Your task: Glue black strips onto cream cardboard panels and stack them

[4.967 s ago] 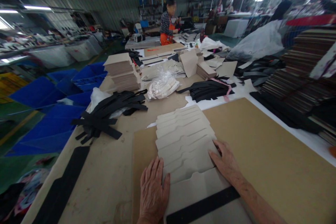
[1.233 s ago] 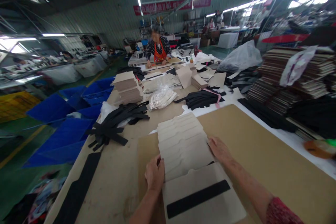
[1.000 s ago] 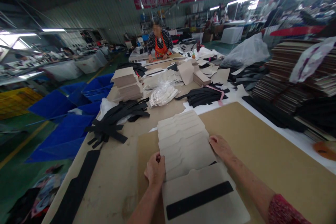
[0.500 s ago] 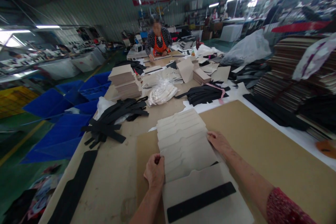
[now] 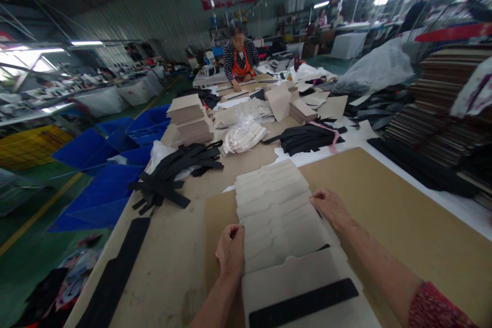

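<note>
A fanned row of several beige cut cardboard pieces (image 5: 279, 205) lies on a large brown board (image 5: 384, 215). The nearest piece (image 5: 303, 282) carries a black strip (image 5: 303, 303). My left hand (image 5: 230, 248) sits at the row's left edge, its fingers curled against the pieces. At the right edge, my right hand (image 5: 328, 205) rests with fingers bent onto the pieces.
Loose black strips (image 5: 172, 171) lie left on the table, a long black piece (image 5: 115, 274) near the left edge. Beige stacks (image 5: 190, 118), a plastic bag (image 5: 244, 136), more black pieces (image 5: 307, 138) lie farther off. Tall board stacks (image 5: 442, 113) stand right. A co-worker (image 5: 240, 59) works at the far end.
Five seconds ago both hands lay flat on the row. The left hand's fingers have since curled at its left edge, and the right hand has shifted slightly farther up the right edge.
</note>
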Motion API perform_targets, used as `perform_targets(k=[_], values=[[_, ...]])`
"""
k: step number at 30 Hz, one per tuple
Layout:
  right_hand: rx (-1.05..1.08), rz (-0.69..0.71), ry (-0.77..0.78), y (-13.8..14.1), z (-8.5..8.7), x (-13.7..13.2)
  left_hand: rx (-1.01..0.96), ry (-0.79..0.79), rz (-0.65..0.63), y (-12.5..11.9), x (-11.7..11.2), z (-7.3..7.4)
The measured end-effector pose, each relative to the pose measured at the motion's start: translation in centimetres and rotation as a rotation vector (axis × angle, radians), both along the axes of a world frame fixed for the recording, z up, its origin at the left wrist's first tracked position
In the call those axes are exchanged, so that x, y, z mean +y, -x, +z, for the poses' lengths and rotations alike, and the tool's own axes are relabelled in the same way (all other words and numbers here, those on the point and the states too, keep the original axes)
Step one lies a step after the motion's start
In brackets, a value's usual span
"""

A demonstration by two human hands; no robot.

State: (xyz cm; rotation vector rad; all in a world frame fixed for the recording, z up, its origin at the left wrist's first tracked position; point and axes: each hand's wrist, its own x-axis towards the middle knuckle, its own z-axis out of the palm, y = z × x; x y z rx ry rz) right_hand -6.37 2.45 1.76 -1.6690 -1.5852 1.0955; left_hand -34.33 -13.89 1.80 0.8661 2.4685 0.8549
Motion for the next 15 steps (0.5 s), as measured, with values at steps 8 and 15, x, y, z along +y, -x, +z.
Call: perform_targets(k=[8,15], values=[[-0.044,-0.052,-0.03,1.6,-1.0,1.9,0.012,0.042,0.051,0.4,1.8,0.5],[-0.112,-0.045,-0.076,2.0,-1.9,2.7,0.056,0.045,0.038,0.1,2.0,0.3]])
